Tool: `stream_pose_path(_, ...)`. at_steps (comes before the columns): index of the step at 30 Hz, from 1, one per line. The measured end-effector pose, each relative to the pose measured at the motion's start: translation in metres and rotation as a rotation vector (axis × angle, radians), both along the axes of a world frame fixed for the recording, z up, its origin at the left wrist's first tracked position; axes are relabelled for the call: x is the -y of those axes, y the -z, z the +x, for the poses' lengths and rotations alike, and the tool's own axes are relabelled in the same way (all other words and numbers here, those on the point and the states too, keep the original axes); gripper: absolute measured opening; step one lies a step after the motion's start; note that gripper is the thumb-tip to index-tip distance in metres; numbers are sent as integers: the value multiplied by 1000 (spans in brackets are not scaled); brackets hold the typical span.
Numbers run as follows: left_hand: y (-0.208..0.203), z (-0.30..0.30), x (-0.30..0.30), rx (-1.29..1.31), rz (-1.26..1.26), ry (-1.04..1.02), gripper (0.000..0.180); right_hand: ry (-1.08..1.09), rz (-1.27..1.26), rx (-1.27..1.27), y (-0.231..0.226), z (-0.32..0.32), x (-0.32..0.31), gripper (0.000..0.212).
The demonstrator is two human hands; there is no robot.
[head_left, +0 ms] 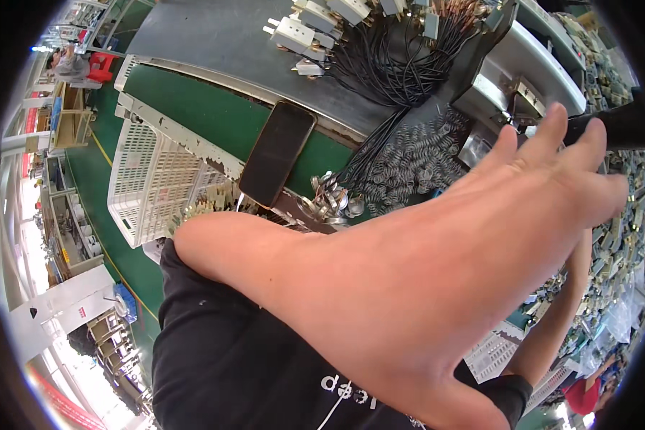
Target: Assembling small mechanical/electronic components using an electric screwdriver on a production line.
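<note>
My left hand is raised close in front of the view, its back toward me, fingers stretched and spread, nothing seen in it. Its fingertips overlap a black cylindrical part; whether they touch it I cannot tell. My right forearm rises from the lower right, and the right hand is hidden behind the left. Beyond the left forearm lie a heap of small coil springs, a bundle of black cables and some round metal parts. A dark phone lies on the bench edge.
White-grey boxy parts with pins sit on the dark bench. A metal fixture stands at the upper right. Many small metal parts cover the far right. White plastic crates stand at the left above a green floor.
</note>
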State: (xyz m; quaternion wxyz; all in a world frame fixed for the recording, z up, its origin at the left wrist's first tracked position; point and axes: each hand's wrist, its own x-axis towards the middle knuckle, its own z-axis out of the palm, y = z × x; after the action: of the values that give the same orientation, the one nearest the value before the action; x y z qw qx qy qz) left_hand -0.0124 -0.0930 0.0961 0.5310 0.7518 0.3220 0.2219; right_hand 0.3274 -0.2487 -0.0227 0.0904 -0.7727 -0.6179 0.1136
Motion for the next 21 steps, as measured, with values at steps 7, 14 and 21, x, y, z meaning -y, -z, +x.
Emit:
stream_pose_path(7, -3, -49, 1, 530, 297, 288, 31, -100, 11, 90, -7, 0, -11, 30)
stream_pose_path(14, 84, -22, -21, -206, 903, 493, 15, -60, 293, 236, -32, -59, -7, 40)
stream_pose_path(21, 81, -8, -24, -561, 1006, 783, 15, -75, 380, -34, -57, -142, -29, 49)
